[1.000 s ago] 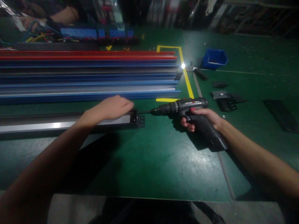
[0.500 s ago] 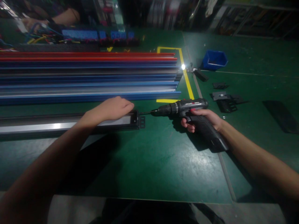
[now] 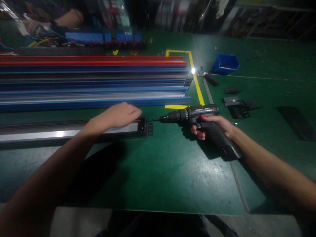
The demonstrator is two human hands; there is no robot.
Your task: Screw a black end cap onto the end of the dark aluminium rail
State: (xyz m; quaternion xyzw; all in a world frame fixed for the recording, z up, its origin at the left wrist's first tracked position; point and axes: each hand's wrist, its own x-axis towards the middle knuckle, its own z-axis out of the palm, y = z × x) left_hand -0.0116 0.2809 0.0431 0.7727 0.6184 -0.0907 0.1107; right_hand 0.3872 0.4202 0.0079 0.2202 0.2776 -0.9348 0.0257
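My right hand (image 3: 221,123) grips a black cordless drill (image 3: 201,110) by its handle, the battery end tilted toward me. Its long bit reaches left to the black end cap (image 3: 142,128) of a long black metal profile (image 3: 59,134) with a pale silver inner strip. A slotted tab (image 3: 150,129) sticks out from that end. Over the profile's far side, just left of the cap, my left hand (image 3: 116,116) is closed on it, pressing it to the table; its fingertips are hidden.
Several blue and red profiles (image 3: 98,89) lie behind. At the right are a blue bin (image 3: 225,64), black brackets (image 3: 237,107) and a dark flat piece (image 3: 296,121). Yellow tape (image 3: 198,90) marks the green table (image 3: 158,177). Across it, a person's arm (image 3: 70,18) is near coloured wires.
Both hands, the drill and the profile keep practically the same position. The view has shifted very slightly.
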